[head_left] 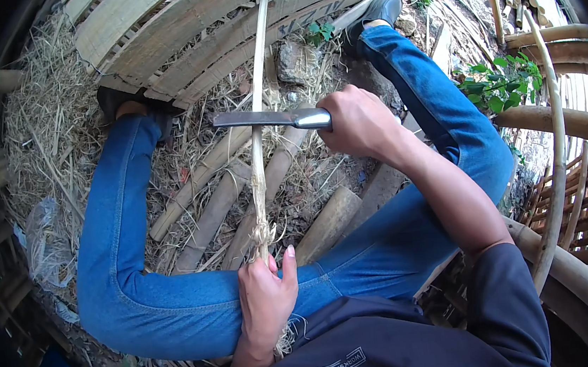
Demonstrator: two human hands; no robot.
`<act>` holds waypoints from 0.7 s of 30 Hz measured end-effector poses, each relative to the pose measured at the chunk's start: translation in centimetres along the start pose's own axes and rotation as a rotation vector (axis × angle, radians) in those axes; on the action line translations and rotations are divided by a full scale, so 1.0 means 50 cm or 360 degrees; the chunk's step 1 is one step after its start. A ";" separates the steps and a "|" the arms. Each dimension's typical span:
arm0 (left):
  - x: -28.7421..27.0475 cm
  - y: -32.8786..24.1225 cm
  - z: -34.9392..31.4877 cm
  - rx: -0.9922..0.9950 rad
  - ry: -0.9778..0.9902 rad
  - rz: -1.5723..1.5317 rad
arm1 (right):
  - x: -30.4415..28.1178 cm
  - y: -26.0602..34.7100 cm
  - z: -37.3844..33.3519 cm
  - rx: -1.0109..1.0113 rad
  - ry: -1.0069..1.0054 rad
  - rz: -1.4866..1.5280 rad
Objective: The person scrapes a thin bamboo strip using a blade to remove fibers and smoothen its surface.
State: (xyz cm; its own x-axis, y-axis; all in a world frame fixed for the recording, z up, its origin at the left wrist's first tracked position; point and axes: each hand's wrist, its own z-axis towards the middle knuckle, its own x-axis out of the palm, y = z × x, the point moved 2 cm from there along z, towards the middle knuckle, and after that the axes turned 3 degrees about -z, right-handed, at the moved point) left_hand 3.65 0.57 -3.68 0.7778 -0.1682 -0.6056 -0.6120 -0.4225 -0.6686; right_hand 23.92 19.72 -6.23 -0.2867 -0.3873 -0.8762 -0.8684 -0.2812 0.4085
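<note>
The left hand [266, 301] was closed around the lower, frayed end of a thin bamboo strip [257, 127], its grip tight on the fibres just above the lap. From that grip the strip ran straight up and away between the knees. The right hand [357, 122] held a firm grip on the handle of a knife [270, 118], whose blade lay crosswise on the strip, well above the left grip. Split bamboo pieces [215, 205] lay on the straw-covered ground below the blade.
</note>
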 end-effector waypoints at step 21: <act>-0.003 -0.007 -0.001 -0.0031 0.0017 -0.0027 | 0.022 -0.030 0.013 -0.0122 -0.0248 -0.0231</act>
State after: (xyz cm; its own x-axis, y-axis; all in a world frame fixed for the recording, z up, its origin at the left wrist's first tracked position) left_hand 3.78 0.71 -3.34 0.7897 -0.1704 -0.5894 -0.5957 -0.4425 -0.6703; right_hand 24.64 20.26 -7.96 -0.2250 -0.1993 -0.9538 -0.8736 -0.3922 0.2881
